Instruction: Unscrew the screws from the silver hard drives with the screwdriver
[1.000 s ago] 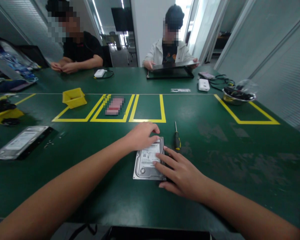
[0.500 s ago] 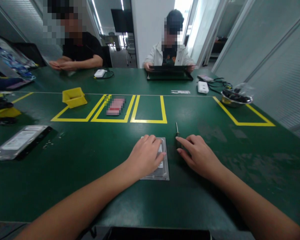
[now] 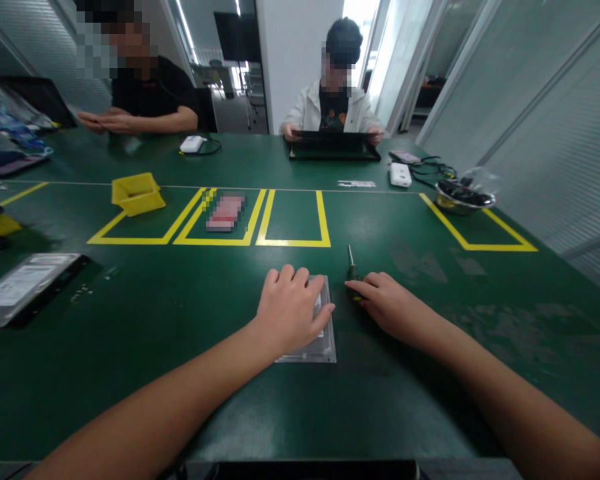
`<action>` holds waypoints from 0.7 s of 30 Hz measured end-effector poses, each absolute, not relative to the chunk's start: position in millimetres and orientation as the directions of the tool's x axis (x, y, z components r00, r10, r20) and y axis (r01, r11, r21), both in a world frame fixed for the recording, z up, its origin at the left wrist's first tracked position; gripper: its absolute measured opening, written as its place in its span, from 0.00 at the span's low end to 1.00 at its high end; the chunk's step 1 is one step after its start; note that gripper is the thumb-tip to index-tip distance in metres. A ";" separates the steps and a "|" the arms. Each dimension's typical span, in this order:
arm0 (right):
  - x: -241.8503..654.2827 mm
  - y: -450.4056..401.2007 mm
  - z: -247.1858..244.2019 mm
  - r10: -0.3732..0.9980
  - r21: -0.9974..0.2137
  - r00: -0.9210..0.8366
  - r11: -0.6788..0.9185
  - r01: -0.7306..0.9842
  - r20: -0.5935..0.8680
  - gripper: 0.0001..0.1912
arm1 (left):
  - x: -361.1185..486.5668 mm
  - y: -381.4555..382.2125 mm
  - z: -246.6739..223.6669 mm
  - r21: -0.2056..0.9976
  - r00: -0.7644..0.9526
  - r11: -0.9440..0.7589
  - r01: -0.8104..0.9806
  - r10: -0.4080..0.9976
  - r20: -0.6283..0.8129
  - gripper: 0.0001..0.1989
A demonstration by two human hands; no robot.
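My left hand (image 3: 291,313) lies palm down with its fingers spread over a hard drive (image 3: 325,350). The drive is flat on the green table; its silver edge and part of a white label show beside my thumb, the rest is under the hand. Just to the right, my right hand (image 3: 383,300) has its fingers closed around the dark handle of a screwdriver (image 3: 353,272). The index finger crosses the handle, and the thin metal shaft points away from me. The screwdriver is low at the tabletop; whether it still touches the table I cannot tell.
Another hard drive (image 3: 27,287) lies at left beside small scattered screws (image 3: 83,291). A yellow bin (image 3: 139,195) and a pixelated pinkish object (image 3: 226,213) are near yellow tape outlines. A metal bowl (image 3: 464,200) holds dark items. Two people sit opposite; one holds a black panel (image 3: 334,145).
My right-hand fingers have closed in around the screwdriver handle. My left-hand fingers have spread wider on the hard drive. The view has shifted slightly to the right.
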State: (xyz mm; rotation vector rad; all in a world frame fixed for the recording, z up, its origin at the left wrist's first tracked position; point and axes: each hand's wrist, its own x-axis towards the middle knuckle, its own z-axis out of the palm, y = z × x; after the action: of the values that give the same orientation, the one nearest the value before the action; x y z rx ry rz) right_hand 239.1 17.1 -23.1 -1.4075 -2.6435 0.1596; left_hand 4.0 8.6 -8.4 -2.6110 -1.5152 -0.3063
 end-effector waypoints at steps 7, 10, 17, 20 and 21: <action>236.3 23.6 -14.0 0.813 -0.056 -0.582 0.581 0.812 0.007 0.24 | -0.3 13.8 -5.8 -0.012 0.504 -0.514 0.858 0.836 0.216 0.25; 236.7 26.6 -12.7 0.804 -0.037 -0.595 0.594 0.804 -0.006 0.25 | -2.1 15.7 -5.1 -0.007 0.515 -0.525 0.851 0.831 0.212 0.25; 238.1 31.7 -13.2 0.791 -0.074 -0.612 0.611 0.788 0.009 0.20 | -3.4 17.6 -4.8 0.007 0.524 -0.537 0.844 0.826 0.210 0.24; 239.8 33.0 -14.9 0.792 -0.108 -0.611 0.608 0.787 0.004 0.21 | -3.1 18.0 -4.9 0.011 0.524 -0.538 0.843 0.826 0.208 0.24; 240.3 33.4 -15.3 0.792 -0.116 -0.611 0.608 0.786 0.009 0.21 | -3.0 18.1 -5.0 0.013 0.526 -0.540 0.842 0.825 0.206 0.24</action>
State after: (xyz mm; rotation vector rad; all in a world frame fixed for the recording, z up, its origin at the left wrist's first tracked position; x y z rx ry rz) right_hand 240.3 33.4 -15.3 -1.3568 -2.7635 0.1544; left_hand -3.0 18.1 -5.0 -2.6662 -1.4599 -0.2879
